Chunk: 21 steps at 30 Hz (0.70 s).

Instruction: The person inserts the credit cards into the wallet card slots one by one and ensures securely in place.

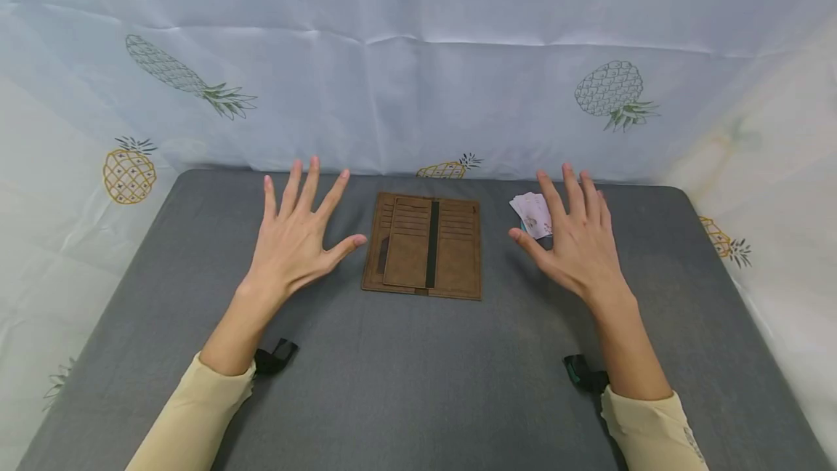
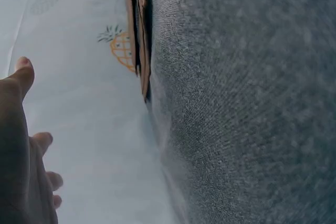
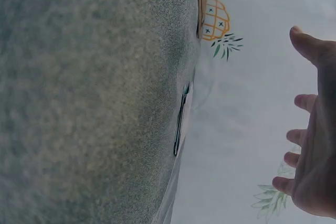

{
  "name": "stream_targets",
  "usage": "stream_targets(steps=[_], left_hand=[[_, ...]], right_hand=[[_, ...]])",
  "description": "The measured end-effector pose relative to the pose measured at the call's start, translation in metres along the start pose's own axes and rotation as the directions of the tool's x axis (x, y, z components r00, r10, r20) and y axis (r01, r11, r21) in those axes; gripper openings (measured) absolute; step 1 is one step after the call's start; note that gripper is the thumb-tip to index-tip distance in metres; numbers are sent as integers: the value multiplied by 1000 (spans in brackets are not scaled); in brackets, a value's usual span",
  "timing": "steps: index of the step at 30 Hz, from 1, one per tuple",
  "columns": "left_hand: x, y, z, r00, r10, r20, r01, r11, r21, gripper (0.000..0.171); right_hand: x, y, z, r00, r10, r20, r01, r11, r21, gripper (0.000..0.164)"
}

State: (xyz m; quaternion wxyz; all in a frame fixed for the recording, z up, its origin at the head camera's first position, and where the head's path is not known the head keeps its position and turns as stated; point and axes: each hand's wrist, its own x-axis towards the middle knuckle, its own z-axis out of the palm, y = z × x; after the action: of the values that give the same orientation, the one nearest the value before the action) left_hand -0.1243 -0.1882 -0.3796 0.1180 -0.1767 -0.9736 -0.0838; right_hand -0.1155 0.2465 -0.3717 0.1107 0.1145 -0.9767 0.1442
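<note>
A brown wallet [image 1: 458, 253] lies unfolded on the grey table, showing card slots on both sides and a dark strip down its middle. To its left my left hand [image 1: 290, 246] hovers with fingers spread, holding nothing. My right hand [image 1: 578, 246] is also spread and bare, above the table to the right of the wallet. Beside that hand's thumb and index finger lies a small fanned stack of pinkish cards [image 1: 531, 214], partly hidden by the hand. In the left wrist view the wallet [image 2: 140, 35] appears edge-on, apart from the hand.
The grey tabletop [image 1: 418, 376] has rounded far corners. Behind it hangs a pale curtain [image 1: 418, 107] printed with pineapples, meeting the far edge. Black straps [image 1: 276, 356] sit at both wrists, by the cream sleeves.
</note>
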Motion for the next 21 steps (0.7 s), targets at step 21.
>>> stream_targets(steps=[21], left_hand=[[0, 18, 3, 912, 12, 411, 210, 846, -491, 83]], right_hand=[[11, 11, 9, 999, 42, 31, -48, 972, 232, 80]])
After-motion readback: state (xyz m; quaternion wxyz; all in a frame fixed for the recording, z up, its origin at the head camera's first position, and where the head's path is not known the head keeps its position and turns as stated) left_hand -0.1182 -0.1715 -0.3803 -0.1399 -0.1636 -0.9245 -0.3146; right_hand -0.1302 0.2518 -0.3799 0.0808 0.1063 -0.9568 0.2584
